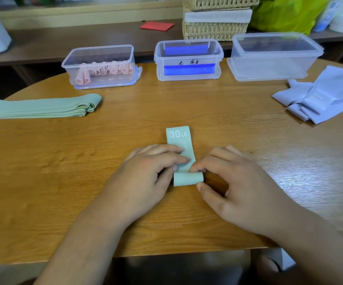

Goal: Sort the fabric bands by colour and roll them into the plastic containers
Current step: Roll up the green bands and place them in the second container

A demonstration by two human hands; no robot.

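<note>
A pale green band marked "30 LB" lies lengthwise on the wooden table, its near end curled into a small roll. My left hand pinches the roll's left side, its fingers lying across the flat part. My right hand pinches the right end between thumb and forefinger. A stack of green bands lies at the left, a heap of lilac bands at the right. Three clear containers stand at the back: the left one holds rolled pink bands, the middle one has blue clips, the right one looks empty.
Behind the table runs a low shelf with a wicker basket, a red card, a bright green bag and white items at both ends. The table's near edge runs just under my forearms.
</note>
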